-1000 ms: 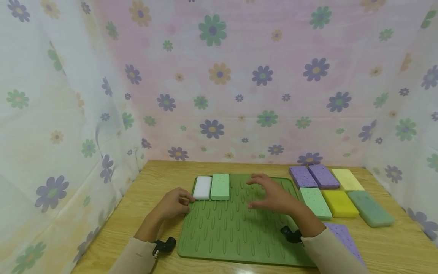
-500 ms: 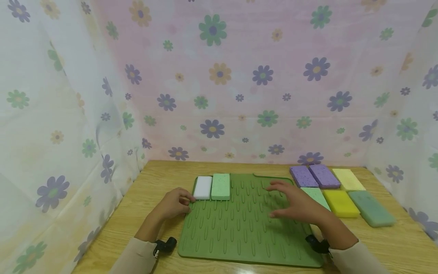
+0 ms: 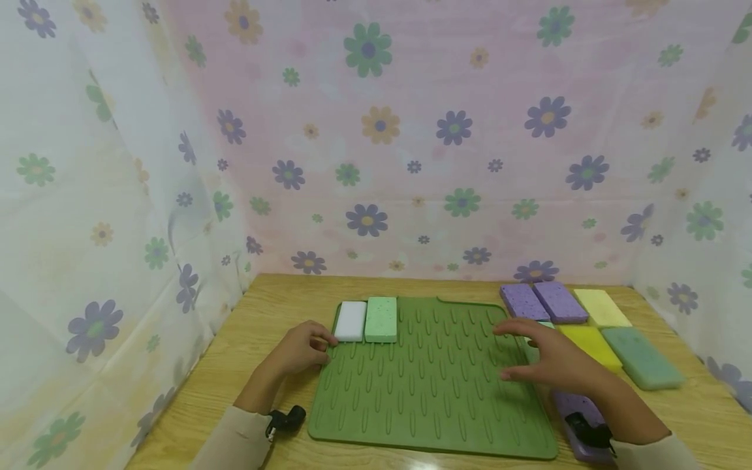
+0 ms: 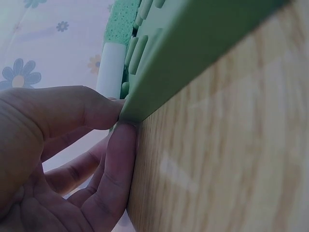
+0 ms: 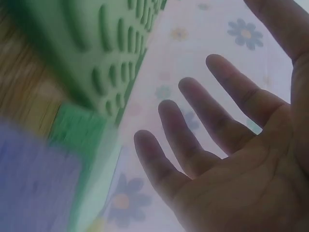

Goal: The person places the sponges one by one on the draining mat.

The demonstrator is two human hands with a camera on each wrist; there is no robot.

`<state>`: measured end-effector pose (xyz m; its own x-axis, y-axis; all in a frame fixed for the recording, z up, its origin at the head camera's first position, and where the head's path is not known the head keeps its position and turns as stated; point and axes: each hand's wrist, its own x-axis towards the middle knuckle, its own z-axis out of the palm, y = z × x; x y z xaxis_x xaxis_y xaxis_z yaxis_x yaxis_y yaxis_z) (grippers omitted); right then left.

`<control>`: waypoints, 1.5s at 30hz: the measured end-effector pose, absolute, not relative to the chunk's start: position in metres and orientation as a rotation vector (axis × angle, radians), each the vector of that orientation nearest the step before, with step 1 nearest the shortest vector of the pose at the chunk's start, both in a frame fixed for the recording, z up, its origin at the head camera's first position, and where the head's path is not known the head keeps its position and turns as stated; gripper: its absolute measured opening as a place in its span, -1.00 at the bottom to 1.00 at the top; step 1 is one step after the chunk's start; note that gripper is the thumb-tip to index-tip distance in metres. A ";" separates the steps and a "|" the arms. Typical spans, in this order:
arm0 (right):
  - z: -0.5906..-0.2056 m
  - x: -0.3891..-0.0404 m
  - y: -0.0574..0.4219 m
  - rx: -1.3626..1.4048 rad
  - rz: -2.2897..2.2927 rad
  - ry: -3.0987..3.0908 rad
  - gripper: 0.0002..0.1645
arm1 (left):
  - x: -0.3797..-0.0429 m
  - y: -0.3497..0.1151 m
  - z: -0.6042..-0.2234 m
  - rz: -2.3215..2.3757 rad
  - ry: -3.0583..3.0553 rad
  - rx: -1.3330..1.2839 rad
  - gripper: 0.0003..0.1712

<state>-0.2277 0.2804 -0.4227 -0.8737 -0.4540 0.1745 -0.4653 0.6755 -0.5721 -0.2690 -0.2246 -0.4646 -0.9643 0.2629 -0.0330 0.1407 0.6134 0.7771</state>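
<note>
A ribbed green silicone mat (image 3: 423,391) lies on the table. My left hand (image 3: 302,349) is at its left edge; in the left wrist view, thumb and a finger pinch that edge beside the white sponge (image 4: 110,70). Right of the white one, a speckled light green sponge (image 3: 381,320) lies on the mat. Over the mat's right edge, my right hand (image 3: 549,358) is spread and holds nothing. It partly hides another light green sponge (image 3: 531,353) and a yellow sponge (image 3: 589,342). Beneath its wrist is a purple sponge (image 3: 570,410).
Two purple sponges (image 3: 560,302), a pale yellow sponge (image 3: 602,308) and a blue-green sponge (image 3: 642,358) lie on the wooden table (image 3: 217,372) at the right. Flower-patterned cloth (image 3: 411,130) encloses the back and sides.
My right hand has moved right, from above the mat's middle to its right edge, with fingers apart throughout. The left hand and the two sponges on the mat have stayed put.
</note>
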 end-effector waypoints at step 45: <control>-0.427 -0.230 0.394 0.875 1.297 -3.249 -0.62 | -0.265 -0.221 -0.458 1.275 2.691 0.300 -0.73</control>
